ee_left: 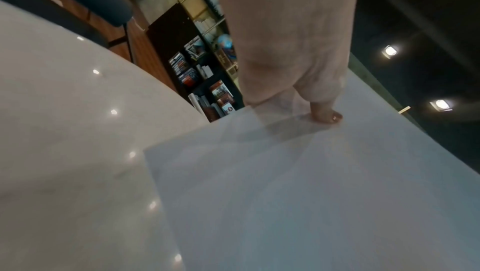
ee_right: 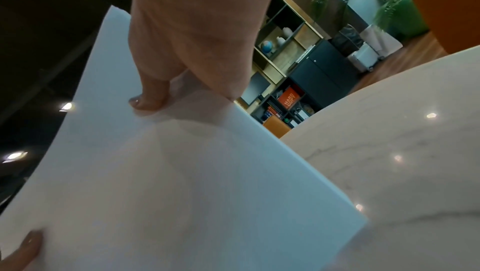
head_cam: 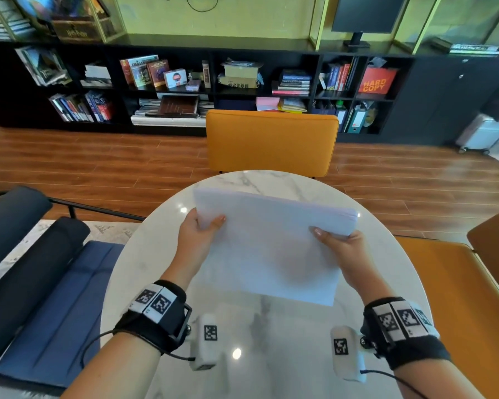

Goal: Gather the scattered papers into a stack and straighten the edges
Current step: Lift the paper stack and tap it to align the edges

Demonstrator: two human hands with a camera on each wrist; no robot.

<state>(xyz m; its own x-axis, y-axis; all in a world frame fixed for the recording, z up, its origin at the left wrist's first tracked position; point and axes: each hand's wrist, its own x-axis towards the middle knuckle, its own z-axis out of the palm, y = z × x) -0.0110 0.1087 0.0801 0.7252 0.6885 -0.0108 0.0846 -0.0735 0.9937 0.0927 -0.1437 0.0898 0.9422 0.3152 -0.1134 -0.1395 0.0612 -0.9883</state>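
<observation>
A stack of white papers [head_cam: 271, 249] is held tilted above the round marble table [head_cam: 271, 341], its near edge lower than its far edge. My left hand [head_cam: 199, 231] grips the stack's left side, thumb on top and fingers underneath. My right hand [head_cam: 340, 246] grips the right side the same way. In the left wrist view the thumb [ee_left: 324, 115] presses on the papers [ee_left: 311, 193]. In the right wrist view the thumb [ee_right: 150, 99] lies on the sheet [ee_right: 182, 183], and the left thumb tip [ee_right: 26, 246] shows at the lower left corner.
An orange chair [head_cam: 271, 142] stands behind the table. A dark blue seat [head_cam: 41, 283] is at the left and another orange seat [head_cam: 458, 312] at the right. A black bookshelf [head_cam: 185, 82] runs along the far wall.
</observation>
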